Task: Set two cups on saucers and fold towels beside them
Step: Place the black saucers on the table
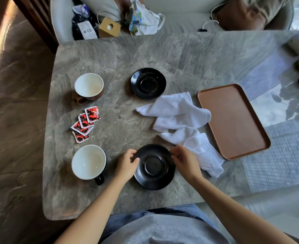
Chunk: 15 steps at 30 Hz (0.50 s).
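A black saucer lies near the table's front edge. My left hand pinches its left rim and my right hand pinches its right rim. A second black saucer sits empty further back. Left of the near saucer stands a black cup with a white inside. A brown cup with a white inside stands at the back left. Two crumpled white towels lie unfolded to the right, one behind the other; the nearer one touches my right hand.
A brown tray lies empty at the right, beside the towels. Several red and black sachets lie between the two cups. Beyond the grey stone table, a chair holds bags, a small wooden box and cables.
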Motion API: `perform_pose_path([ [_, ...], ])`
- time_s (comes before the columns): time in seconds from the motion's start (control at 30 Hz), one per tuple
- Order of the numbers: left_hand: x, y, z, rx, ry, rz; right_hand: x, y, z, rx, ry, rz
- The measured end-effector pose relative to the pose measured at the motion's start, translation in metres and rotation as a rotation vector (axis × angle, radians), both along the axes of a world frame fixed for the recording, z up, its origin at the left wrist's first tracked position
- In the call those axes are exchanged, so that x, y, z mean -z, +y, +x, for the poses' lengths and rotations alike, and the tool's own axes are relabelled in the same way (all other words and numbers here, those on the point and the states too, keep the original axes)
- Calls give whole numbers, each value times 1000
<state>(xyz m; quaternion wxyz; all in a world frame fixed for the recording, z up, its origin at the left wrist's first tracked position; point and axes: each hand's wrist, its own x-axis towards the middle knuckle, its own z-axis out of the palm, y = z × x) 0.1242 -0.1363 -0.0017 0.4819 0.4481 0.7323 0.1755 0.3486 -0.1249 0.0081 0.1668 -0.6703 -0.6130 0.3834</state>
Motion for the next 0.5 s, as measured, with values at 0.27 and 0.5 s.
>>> perform_pose_path([
  [0.27, -18, -61, -37, -120, -94, 104, -16, 0, -43, -196, 53, 113],
  [0.5, -20, -120, -100, -104, -259, -63, -12, -1, -126, -384, 147, 77],
])
